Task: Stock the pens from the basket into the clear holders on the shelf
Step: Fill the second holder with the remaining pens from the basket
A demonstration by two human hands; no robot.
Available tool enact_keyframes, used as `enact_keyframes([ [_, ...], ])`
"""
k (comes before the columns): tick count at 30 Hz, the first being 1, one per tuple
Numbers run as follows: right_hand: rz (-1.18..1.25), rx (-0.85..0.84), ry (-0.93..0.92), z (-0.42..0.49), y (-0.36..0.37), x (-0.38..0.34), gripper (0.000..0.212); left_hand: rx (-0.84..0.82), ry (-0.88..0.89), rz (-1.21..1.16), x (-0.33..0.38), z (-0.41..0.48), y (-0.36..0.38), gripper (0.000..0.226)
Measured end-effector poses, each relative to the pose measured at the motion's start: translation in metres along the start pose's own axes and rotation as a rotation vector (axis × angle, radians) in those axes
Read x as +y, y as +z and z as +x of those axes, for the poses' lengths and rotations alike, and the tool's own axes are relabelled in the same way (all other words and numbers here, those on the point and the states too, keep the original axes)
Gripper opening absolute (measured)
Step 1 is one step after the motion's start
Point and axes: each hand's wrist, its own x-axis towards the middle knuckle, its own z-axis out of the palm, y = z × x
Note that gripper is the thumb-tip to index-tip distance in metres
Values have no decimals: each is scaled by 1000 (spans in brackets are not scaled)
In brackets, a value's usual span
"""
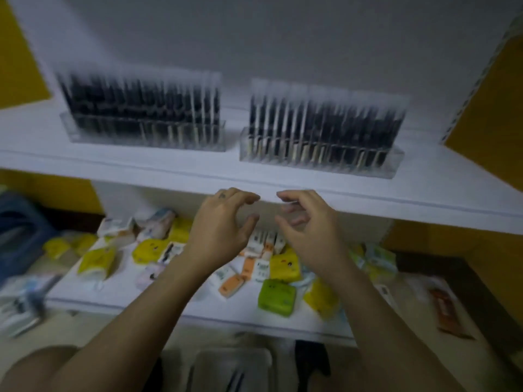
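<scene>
Motion smears the whole view. The left hand [220, 222] and the right hand [308, 224] hover side by side, a little apart, just in front of the front edge of the upper shelf [198, 168]. The fingers of both curl loosely toward each other. The grip of each is released and grasps nothing.

Two clear holders stand on that shelf, up and back from the hands: the left holder [141, 134] and the right holder [319, 158], with a gap of shelf between them. Dark pens [135, 100] stand upright in rows in both and fill most of the slots, though single pens cannot be made out. A strip of shelf runs between the holders and the front edge. The white back panel [254, 38] rises behind them, leaving open room above the pen tops. A yellow wall [486, 108] flanks the shelf on the right.

Below the hands, the lower shelf [127, 295] carries a loose scatter of small packs: yellow packs [96, 260], a green pack [277, 297] near its front edge and orange packs [230, 285] between the forearms. A brown-orange wrapper [450, 315] lies beyond the shelf's right end, and a blue object [19, 222] sits at the far left. At the bottom edge, between the forearms, is a pale grey container [235, 363], too blurred to tell what it holds.
</scene>
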Motion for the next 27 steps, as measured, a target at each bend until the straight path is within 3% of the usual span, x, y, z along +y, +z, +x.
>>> enact_keyframes([
  [4,13,-141,165,-45,60,26,27,-195,-166,10,-41,-51,24,37],
  [15,-158,-769,650,-140,179,133,39,-738,-631,-3,-119,-173,133,45],
  [20,-229,-1008,702,-177,225,177,33,-1003,-833,-74,-146,-236,194,47],
  [23,-195,-1096,861,-207,242,197,39,-1102,-895,-96,-158,-272,224,46],
  [27,-193,-1214,951,-237,263,223,32,-1192,-930,-117,-169,-314,262,34],
])
